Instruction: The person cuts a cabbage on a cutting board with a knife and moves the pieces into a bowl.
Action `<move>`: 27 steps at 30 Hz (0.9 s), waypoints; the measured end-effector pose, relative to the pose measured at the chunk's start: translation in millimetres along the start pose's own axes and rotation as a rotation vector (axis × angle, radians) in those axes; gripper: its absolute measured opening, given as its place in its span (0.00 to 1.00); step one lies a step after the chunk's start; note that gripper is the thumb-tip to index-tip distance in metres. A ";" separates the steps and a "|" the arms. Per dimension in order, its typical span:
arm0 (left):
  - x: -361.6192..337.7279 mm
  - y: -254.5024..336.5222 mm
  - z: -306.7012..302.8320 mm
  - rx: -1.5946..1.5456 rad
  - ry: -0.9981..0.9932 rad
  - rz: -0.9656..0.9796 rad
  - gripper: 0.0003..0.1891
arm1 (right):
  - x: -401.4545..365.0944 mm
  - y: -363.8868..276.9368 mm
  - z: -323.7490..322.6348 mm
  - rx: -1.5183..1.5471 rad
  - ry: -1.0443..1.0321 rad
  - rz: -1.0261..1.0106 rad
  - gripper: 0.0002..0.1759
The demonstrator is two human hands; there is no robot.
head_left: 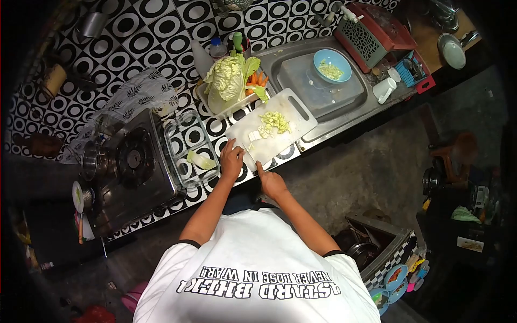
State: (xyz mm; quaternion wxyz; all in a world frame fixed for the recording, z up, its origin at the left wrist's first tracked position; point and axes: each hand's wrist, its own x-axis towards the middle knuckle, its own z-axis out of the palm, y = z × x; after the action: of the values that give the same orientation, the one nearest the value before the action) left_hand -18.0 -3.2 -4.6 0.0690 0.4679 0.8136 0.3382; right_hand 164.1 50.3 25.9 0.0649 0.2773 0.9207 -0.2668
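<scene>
A white cutting board point(294, 133) lies at an angle on the counter, its handle slot toward the sink. Chopped pale green cabbage point(275, 123) is heaped on it, with whiter bits point(254, 136) nearer my hands. My left hand point(231, 161) rests at the board's near left corner, fingers curled and fingertips down; whatever lies under them is hidden. My right hand point(273, 184) is closed at the board's front edge, index finger stretched forward. From it a knife's thin pale blade point(249, 159) appears to run toward my left fingers; its handle is hidden in my grip.
Behind the board, a tray point(235, 112) holds a cabbage point(226, 81) and carrots point(258, 79). A glass dish point(186, 176) with a cabbage piece point(201, 160) sits left, beside the stove point(134, 172). Right is the sink point(309, 141) with a blue bowl point(323, 55) of chopped cabbage.
</scene>
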 end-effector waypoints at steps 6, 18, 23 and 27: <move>2.8 1.6 -0.8 0.077 -0.033 0.019 0.06 | -5.6 -0.2 -12.1 -0.006 -0.013 0.033 0.42; 10.5 1.4 -32.7 0.141 -0.141 0.040 0.18 | -5.4 -12.7 -14.0 0.092 -0.006 0.030 0.39; 12.8 -6.1 -45.9 0.152 -0.224 0.006 0.19 | 3.9 -13.2 7.2 0.145 0.002 0.004 0.38; 11.2 -8.7 -45.0 0.088 -0.199 0.069 0.20 | -2.6 -12.1 3.8 0.189 -0.033 0.081 0.37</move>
State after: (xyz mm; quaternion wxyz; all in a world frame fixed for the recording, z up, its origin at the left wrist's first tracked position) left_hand -49.8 -18.9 26.6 0.1171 0.5295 0.8001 0.2563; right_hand 159.5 38.5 28.8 0.0642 0.3149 0.8782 -0.3542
